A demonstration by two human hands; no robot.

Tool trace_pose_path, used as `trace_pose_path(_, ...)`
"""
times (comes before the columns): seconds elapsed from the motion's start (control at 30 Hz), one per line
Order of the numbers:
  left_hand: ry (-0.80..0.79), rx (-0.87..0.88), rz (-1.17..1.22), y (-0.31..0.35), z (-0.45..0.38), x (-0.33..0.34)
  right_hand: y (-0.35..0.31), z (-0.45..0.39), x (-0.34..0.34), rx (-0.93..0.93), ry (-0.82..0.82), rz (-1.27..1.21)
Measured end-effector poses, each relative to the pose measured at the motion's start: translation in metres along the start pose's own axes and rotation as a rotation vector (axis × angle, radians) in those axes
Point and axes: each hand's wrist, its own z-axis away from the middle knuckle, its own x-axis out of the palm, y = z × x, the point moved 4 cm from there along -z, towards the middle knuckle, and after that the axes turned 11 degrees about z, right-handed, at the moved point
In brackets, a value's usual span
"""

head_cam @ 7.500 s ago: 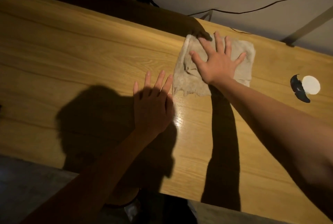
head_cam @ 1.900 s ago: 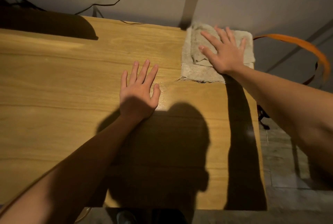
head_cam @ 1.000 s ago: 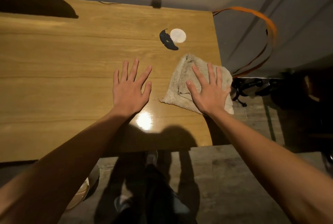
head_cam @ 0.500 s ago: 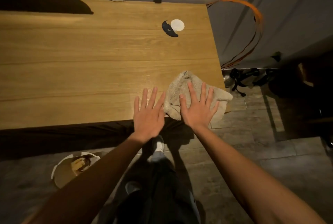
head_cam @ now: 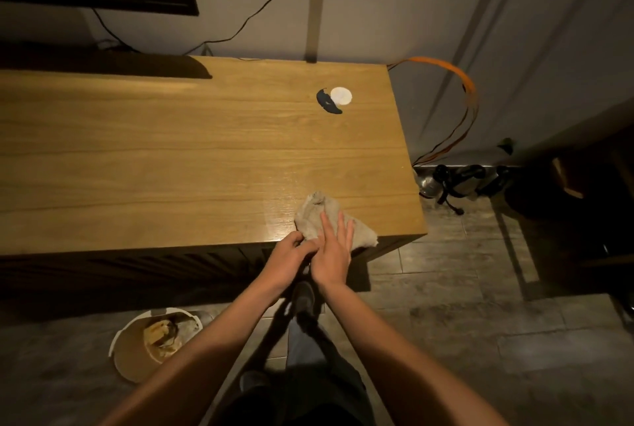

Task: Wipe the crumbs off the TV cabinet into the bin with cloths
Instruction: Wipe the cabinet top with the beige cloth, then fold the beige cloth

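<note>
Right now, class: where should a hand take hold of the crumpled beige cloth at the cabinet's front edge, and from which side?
Grip the beige cloth by its bunched far end, reaching over from the front. That end stands up in folds on the wooden cabinet top; the right hand lies flat over the near part, beside the left hand.

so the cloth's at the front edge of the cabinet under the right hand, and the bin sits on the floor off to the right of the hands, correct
Not quite: the head view shows the bin on the floor to the left of the hands. The rest holds: the cloth is at the cabinet's front edge under the right hand.
</note>
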Motion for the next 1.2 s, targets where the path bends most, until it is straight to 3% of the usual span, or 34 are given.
trace_pose_path(0.13, 0.107, -0.154, 0.182, 0.000, 0.015, -0.010, -0.009, 0.008, -0.002, -0.030, -0.096, -0.065)
trace_pose_path(0.27, 0.150, -0.191, 0.292, 0.012, 0.030, -0.027, -0.024, 0.018, -0.007, -0.148, -0.193, -0.101)
trace_pose_path(0.4, 0.095, -0.235, 0.414, 0.034, 0.053, -0.049, -0.043, 0.031, -0.017, -0.212, -0.213, -0.198)
trace_pose_path(0.57, 0.024, -0.199, 0.403, 0.052, 0.084, -0.074, -0.071, 0.050, -0.034, -0.330, -0.216, -0.327)
trace_pose_path(0.77, -0.045, -0.047, 0.185, 0.085, 0.125, -0.095, -0.100, 0.077, -0.049, -0.472, -0.293, -0.386)
trace_pose_path(0.93, -0.093, 0.063, -0.173, 0.122, 0.158, -0.110, -0.124, 0.102, -0.051, -0.618, -0.372, -0.304)
trace_pose_path(1.1, 0.047, 0.338, -0.465, 0.147, 0.181, -0.121, -0.147, 0.127, -0.039, -0.738, -0.366, -0.219)
trace_pose_path(1.2, -0.023, 0.443, -0.487, 0.150, 0.197, -0.125, -0.154, 0.132, -0.032, -0.772, -0.394, -0.166)
